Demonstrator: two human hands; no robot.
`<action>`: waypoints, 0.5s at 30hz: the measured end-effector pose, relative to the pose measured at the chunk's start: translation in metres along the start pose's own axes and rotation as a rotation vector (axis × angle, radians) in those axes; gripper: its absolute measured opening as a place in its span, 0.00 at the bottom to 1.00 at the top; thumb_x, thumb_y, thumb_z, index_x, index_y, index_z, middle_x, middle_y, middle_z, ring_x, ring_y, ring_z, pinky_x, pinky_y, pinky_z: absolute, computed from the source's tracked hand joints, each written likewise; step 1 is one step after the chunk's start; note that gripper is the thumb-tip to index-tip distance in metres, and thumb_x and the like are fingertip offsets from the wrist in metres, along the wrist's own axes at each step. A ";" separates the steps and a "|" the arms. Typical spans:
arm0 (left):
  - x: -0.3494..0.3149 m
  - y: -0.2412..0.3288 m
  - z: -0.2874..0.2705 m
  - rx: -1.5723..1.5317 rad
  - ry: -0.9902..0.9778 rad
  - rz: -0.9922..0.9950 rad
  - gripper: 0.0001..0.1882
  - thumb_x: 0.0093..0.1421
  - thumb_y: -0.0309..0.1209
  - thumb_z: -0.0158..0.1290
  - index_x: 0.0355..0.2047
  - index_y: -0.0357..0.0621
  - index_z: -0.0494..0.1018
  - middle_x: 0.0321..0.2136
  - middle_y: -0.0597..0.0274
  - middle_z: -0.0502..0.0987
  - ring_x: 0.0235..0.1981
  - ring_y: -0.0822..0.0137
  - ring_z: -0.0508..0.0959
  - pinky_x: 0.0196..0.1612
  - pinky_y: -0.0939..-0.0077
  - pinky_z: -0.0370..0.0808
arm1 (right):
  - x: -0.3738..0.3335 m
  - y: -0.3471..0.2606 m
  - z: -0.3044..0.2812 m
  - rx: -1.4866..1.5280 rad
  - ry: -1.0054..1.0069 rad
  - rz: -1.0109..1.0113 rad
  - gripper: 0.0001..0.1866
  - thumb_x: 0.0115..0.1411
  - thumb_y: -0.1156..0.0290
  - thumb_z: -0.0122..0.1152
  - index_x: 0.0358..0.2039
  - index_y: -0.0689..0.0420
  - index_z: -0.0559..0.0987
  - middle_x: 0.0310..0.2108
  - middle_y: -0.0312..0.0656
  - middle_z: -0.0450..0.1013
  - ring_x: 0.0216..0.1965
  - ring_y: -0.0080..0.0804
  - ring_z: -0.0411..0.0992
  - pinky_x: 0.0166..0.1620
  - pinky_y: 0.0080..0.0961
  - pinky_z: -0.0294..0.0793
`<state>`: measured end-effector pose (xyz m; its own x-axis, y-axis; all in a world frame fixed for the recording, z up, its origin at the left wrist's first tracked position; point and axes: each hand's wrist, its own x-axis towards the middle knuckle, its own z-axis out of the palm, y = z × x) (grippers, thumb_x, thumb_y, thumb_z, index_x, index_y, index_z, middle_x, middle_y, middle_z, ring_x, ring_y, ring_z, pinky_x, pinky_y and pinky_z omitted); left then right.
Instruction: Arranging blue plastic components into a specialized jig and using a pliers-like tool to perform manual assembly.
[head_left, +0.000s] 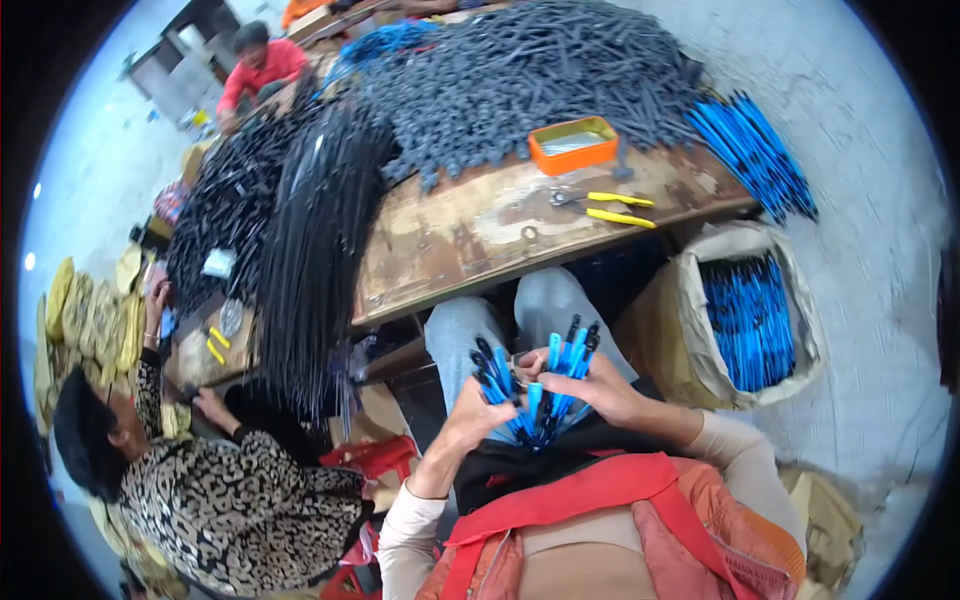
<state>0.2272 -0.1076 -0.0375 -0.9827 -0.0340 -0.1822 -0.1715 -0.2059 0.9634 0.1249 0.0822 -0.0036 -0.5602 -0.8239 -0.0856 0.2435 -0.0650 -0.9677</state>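
Note:
Over my lap I hold a fanned bundle of slender blue sticks with black ends (537, 425). My left hand (475, 412) is closed around the left part of the bundle. My right hand (600, 385) grips its right part, the thumb pressed across the sticks. Between the hands the sticks spread out, with their black tips pointing up on both sides. What the fingertips pinch in the middle is too small to make out.
On the wooden table (450, 235) lie yellow-handled pliers (610, 208), an orange tin (573, 146), a heap of grey plastic pieces (520, 75) and long black strips (325, 210). Blue sticks (755, 155) lie at the right corner; a sack (690, 310) holds more. Co-workers (230, 500) sit left and far left.

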 end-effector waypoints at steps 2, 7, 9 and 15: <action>0.010 0.004 -0.008 -0.142 -0.048 0.025 0.23 0.48 0.28 0.62 0.46 0.36 0.75 0.34 0.63 0.79 0.33 0.71 0.78 0.41 0.75 0.74 | 0.004 -0.009 -0.008 -0.078 -0.179 0.020 0.32 0.60 0.60 0.65 0.59 0.61 0.66 0.49 0.41 0.72 0.49 0.27 0.70 0.56 0.27 0.67; 0.017 -0.007 -0.034 -0.424 -0.142 -0.074 0.16 0.47 0.30 0.64 0.35 0.38 0.74 0.32 0.56 0.78 0.34 0.61 0.80 0.38 0.68 0.77 | 0.006 -0.057 -0.063 -0.803 -0.232 -0.240 0.37 0.54 0.56 0.69 0.60 0.58 0.67 0.53 0.48 0.71 0.54 0.38 0.70 0.58 0.30 0.67; 0.015 -0.007 -0.032 -0.463 -0.111 -0.078 0.16 0.47 0.31 0.64 0.34 0.38 0.74 0.33 0.55 0.77 0.33 0.60 0.79 0.36 0.68 0.77 | 0.027 -0.074 -0.116 -0.934 -0.171 -0.292 0.22 0.57 0.61 0.66 0.49 0.58 0.77 0.44 0.45 0.77 0.45 0.35 0.75 0.51 0.30 0.72; 0.034 -0.001 -0.024 -0.439 0.001 -0.132 0.21 0.50 0.28 0.62 0.44 0.33 0.72 0.37 0.53 0.78 0.40 0.56 0.80 0.39 0.65 0.78 | 0.111 -0.116 -0.263 -0.958 0.498 -0.201 0.09 0.60 0.71 0.59 0.38 0.62 0.79 0.30 0.40 0.78 0.28 0.24 0.75 0.33 0.24 0.75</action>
<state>0.1962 -0.1316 -0.0496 -0.9544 0.0193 -0.2978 -0.2486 -0.6036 0.7575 -0.1742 0.1460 0.0373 -0.8301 -0.5136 0.2171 -0.4835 0.4691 -0.7391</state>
